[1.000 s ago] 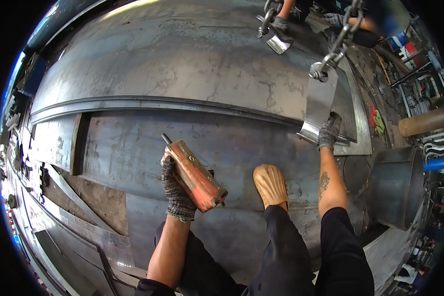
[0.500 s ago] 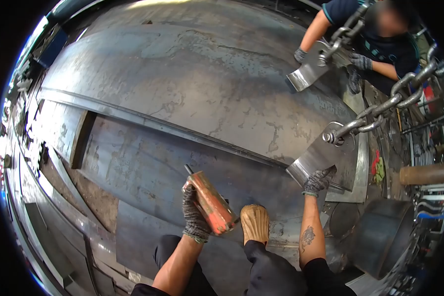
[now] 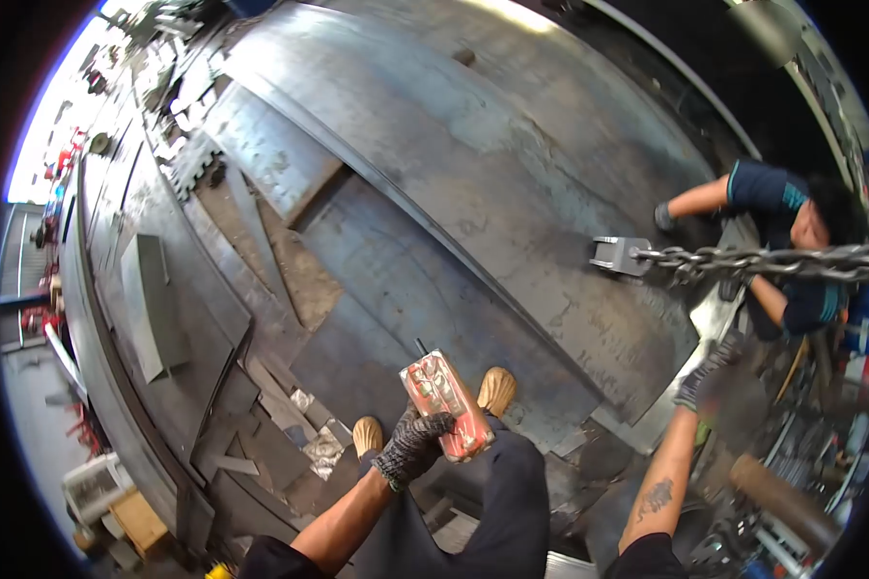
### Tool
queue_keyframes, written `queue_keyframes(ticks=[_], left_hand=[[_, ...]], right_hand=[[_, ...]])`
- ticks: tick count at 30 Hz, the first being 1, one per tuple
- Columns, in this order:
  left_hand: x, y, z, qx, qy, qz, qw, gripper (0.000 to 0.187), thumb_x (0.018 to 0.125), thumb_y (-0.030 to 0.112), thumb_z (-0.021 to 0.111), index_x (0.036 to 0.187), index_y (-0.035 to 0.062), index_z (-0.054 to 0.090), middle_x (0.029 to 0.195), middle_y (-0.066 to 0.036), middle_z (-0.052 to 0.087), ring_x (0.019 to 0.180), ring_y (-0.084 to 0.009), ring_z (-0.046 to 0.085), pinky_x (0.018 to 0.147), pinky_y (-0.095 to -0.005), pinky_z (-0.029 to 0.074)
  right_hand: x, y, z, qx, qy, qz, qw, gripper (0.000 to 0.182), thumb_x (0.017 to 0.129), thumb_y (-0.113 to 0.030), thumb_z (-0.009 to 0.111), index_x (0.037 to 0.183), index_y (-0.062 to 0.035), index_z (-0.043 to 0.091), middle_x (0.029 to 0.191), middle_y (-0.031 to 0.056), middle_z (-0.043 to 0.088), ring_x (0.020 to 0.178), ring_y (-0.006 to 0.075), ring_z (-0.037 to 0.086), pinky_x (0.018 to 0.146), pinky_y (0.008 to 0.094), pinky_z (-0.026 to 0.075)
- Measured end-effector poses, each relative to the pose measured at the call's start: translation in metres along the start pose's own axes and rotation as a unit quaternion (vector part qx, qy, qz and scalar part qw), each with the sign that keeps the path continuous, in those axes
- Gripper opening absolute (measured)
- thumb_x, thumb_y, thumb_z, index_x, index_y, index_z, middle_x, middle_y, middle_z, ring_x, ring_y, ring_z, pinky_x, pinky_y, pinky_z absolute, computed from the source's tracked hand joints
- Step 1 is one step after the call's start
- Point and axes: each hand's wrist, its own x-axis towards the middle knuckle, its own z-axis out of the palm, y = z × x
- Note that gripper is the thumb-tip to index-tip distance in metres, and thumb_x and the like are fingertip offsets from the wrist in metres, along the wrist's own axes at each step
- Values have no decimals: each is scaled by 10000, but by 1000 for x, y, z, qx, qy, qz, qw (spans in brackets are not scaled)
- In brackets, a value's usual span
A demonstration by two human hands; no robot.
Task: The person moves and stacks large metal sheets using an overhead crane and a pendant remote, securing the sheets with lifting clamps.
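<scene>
My left hand [image 3: 415, 444], in a grey knitted glove, is closed around a worn red crane remote control [image 3: 449, 400] with a short black antenna. Its button side faces up, and my thumb lies across it. My gloved right hand [image 3: 710, 374] is stretched out near the right edge of the steel plate [image 3: 512, 183]; its fingers are smeared by motion. Above it on that plate is a metal lifting hook [image 3: 620, 255], joined to a heavy chain [image 3: 763, 262] running right. No contact shows between my right hand and the hook.
A co-worker [image 3: 782, 232] crouches at the right, one gloved hand on the plate edge. A lower steel plate [image 3: 386, 261] lies before my feet. Scrap strips and offcuts [image 3: 261, 232] are at left, and a rusty pipe [image 3: 782, 502] lies lower right.
My view has turned, so the plates appear rotated. My right hand has come off the lifting hook it was touching. The remote has turned its button side upward in my left hand.
</scene>
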Motion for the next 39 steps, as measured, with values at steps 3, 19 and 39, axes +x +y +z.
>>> queue_keyframes(ticks=[3, 19, 39], left_hand=[[-43, 19, 62, -5, 7, 42, 999, 637, 753, 75, 766, 1298, 85, 435, 1119, -61, 595, 1049, -241, 610, 919, -405, 524], [-218, 84, 188, 23, 50, 299, 953, 686, 681, 89, 800, 1280, 43, 469, 1121, -83, 608, 1050, -226, 608, 942, -382, 506], [-211, 221, 158, -60, 58, 274, 958, 801, 649, 64, 780, 1354, 89, 402, 1190, -82, 572, 1087, -252, 581, 919, -398, 515]], right_hand=[[150, -107, -104, -166, 15, -245, 955, 454, 968, -116, 466, 1403, 3, 414, 1412, 136, 456, 1301, 240, 426, 1102, 329, 325], [394, -486, -207, 456, -56, 175, 871, 332, 829, -285, 656, 1036, -26, 659, 953, 114, 656, 777, 196, 645, 690, 341, 561], [513, -390, -121, 458, -136, 18, 878, 481, 874, -291, 683, 1229, 17, 581, 1118, 81, 606, 944, 189, 583, 859, 324, 497]])
